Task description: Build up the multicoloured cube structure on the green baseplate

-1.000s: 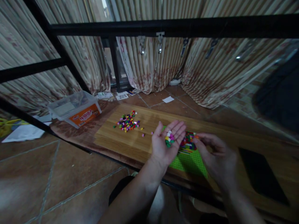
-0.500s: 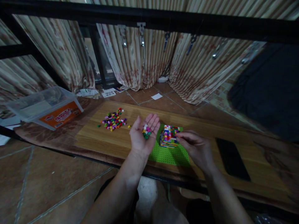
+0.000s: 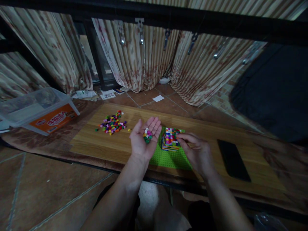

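Note:
My left hand is held palm up with its fingers stretched out, carrying several small toy building bricks in white, pink, yellow and green on the palm. Beside it, a multicoloured block built of bricks stands on a green studded baseplate. My right hand is closed in a pinch, thumb and fingertips at the block's upper right edge. Whatever is between those fingertips is too small and hidden to make out. The hand also covers part of the block's right side.
A loose pile of coloured bricks lies on the wooden board at left. Farther left stands a clear plastic box with an orange label. A black flat slab lies at right. A dark bar crosses above.
The whole view has shifted slightly, so everything sits a bit farther left. Both hands keep nearly the same pose, with my right fingertips still at the block's top edge.

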A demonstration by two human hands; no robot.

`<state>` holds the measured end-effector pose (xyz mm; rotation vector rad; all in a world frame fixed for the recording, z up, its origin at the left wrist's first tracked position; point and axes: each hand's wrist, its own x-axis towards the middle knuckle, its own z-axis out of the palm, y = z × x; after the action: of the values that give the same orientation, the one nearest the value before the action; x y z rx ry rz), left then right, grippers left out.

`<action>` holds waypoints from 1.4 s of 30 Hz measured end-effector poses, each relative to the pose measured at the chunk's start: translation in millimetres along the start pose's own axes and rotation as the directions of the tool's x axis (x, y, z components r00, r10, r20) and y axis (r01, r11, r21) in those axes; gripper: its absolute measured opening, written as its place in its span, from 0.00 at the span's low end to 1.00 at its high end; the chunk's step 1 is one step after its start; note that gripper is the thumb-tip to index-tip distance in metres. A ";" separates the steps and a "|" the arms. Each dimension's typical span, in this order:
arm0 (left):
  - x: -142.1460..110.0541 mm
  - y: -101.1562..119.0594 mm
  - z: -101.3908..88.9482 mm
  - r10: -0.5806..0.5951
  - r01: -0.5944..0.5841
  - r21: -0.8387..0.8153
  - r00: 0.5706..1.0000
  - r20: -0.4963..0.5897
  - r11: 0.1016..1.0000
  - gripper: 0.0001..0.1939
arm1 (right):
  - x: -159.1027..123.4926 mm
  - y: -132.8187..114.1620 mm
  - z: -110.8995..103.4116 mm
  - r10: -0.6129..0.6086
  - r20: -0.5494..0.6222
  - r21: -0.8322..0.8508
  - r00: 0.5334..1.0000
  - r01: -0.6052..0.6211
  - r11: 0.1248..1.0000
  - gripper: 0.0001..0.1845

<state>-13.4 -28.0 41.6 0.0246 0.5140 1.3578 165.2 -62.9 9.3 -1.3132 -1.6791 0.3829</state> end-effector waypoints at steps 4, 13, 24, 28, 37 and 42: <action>-0.1 0.4 0.2 -0.003 0.003 0.007 1.000 -0.010 1.000 0.16 | 0.8 -1.5 2.8 -0.081 0.003 -0.159 0.997 0.080 0.984 0.06; 0.0 0.4 0.1 -0.004 0.004 0.011 1.000 -0.007 1.000 0.16 | 0.9 -0.2 6.6 -0.161 -0.009 -0.177 0.987 0.156 0.972 0.07; 0.2 0.7 -0.8 -0.002 0.002 0.012 1.000 -0.018 1.000 0.18 | -2.6 -0.1 8.7 -0.119 -0.012 -0.121 0.993 0.117 0.986 0.08; -0.4 1.0 -0.1 -0.004 0.004 0.006 1.000 -0.018 1.000 0.17 | -1.1 -1.3 4.2 -0.128 -0.016 -0.152 0.992 0.124 0.981 0.08; 0.4 0.9 -1.1 -0.005 0.005 0.004 1.000 -0.014 1.000 0.16 | 0.8 5.7 2.7 -0.127 0.004 -0.267 0.992 0.123 0.956 0.07; -0.4 1.0 -0.6 -0.001 0.001 0.011 1.000 -0.018 1.000 0.16 | 0.6 3.8 4.6 -0.121 0.007 -0.288 0.993 0.118 0.950 0.07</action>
<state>-14.6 -28.3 41.5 0.0211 0.5360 1.3555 163.8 -59.6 4.5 -1.4086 -1.8452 0.0591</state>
